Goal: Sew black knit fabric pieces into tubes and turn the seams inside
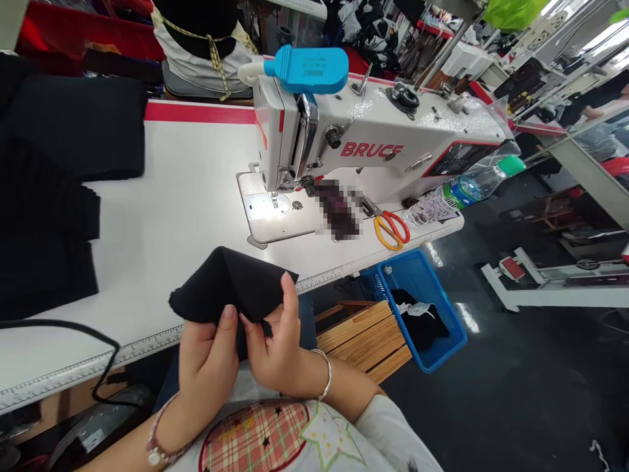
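Observation:
Between both hands, at the front edge of the sewing table, is a folded piece of black fabric. My left hand grips its lower left part, thumb on top and fingers underneath. With thumb and fingers, my right hand pinches the right part, its index finger up along the fabric's right corner. The two thumbs lie close together at the lower edge. Beyond the fabric stands a white sewing machine with its metal needle plate; neither hand touches it.
Stacked black fabric pieces cover the table's left side. Scissors and a plastic bottle lie right of the needle plate. A blue basket with fabric stands beside a wooden stool. A black cable crosses the left front edge.

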A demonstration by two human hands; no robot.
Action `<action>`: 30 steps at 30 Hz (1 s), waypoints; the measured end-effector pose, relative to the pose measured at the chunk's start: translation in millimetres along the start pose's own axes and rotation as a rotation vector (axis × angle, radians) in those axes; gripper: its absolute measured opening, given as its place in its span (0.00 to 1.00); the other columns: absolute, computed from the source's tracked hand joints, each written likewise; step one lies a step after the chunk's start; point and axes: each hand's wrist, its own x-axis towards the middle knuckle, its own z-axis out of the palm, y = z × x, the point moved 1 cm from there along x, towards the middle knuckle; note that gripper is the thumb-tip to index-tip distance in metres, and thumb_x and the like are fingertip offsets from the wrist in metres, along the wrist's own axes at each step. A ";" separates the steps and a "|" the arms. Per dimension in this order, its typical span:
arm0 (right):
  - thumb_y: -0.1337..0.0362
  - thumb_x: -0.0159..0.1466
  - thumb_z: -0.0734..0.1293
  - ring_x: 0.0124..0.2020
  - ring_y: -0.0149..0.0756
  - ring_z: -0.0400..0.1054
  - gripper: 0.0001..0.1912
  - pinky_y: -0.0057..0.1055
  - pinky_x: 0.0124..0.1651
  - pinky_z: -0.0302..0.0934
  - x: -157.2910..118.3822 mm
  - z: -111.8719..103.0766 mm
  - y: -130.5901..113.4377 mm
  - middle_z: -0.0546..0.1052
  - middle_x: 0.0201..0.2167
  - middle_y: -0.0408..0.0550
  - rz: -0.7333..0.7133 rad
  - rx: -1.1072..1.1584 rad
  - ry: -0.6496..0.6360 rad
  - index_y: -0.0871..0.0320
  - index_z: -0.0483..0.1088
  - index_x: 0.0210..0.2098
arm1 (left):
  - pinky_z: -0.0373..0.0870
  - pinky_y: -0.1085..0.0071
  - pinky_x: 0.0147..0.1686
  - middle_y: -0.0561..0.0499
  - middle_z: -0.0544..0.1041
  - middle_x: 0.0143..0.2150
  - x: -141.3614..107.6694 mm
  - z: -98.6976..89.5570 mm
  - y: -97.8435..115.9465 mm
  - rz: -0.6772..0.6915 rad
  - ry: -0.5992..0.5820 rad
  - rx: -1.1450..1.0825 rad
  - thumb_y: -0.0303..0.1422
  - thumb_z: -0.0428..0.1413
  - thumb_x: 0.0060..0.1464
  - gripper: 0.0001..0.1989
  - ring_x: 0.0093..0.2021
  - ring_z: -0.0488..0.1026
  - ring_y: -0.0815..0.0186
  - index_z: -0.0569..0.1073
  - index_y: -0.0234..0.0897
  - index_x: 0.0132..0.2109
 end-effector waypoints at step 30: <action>0.72 0.60 0.68 0.20 0.26 0.66 0.06 0.22 0.22 0.62 1.3 -2.3 -7.3 0.75 0.23 0.39 -0.114 -0.217 0.344 0.56 0.70 0.35 | 0.76 0.73 0.43 0.48 0.80 0.41 -3.6 1.0 0.5 0.026 0.015 -0.072 0.38 0.60 0.55 0.18 0.43 0.78 0.65 0.74 0.39 0.52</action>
